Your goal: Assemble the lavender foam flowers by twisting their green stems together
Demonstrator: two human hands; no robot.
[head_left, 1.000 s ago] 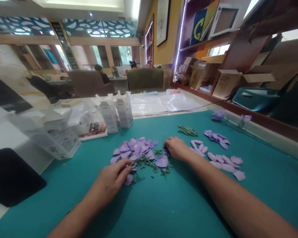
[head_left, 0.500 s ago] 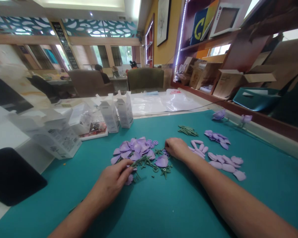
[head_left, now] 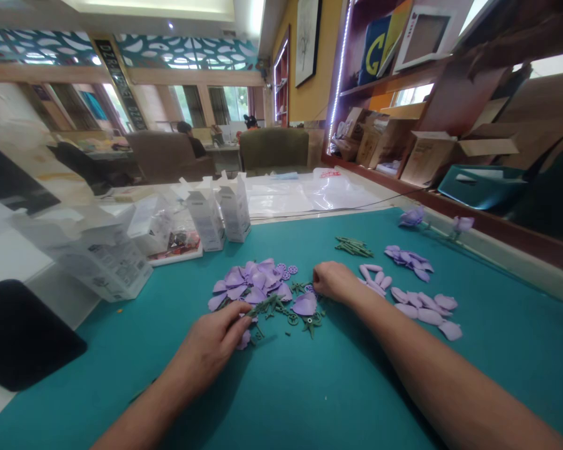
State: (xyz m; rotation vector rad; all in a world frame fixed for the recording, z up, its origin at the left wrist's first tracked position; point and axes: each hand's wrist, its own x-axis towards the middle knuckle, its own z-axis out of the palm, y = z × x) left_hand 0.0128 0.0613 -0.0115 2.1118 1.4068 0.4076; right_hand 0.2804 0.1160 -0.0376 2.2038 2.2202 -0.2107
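On the teal mat [head_left: 338, 387] lies a pile of purple petal pieces [head_left: 253, 280] mixed with small green stem and leaf parts [head_left: 293, 315]. My left hand [head_left: 211, 347] rests at the pile's near edge, fingers pinched on a thin green stem piece [head_left: 263, 305]. My right hand [head_left: 334, 280] lies knuckles-up just right of the pile, fingers curled down onto small purple pieces; what they hold is hidden. Sorted purple petals [head_left: 425, 307] lie in rows to the right of that hand.
Open white cartons [head_left: 220, 211] and plastic bags stand at the mat's far left. Green sticks [head_left: 354, 247] and more petals [head_left: 408, 259] lie farther back, two finished purple flowers [head_left: 413, 217] by the wooden ledge. A dark pad [head_left: 19, 331] sits at left. People sit at distant tables.
My right hand has shifted slightly over the small purple pieces. My left hand stays on the green stem, almost still.
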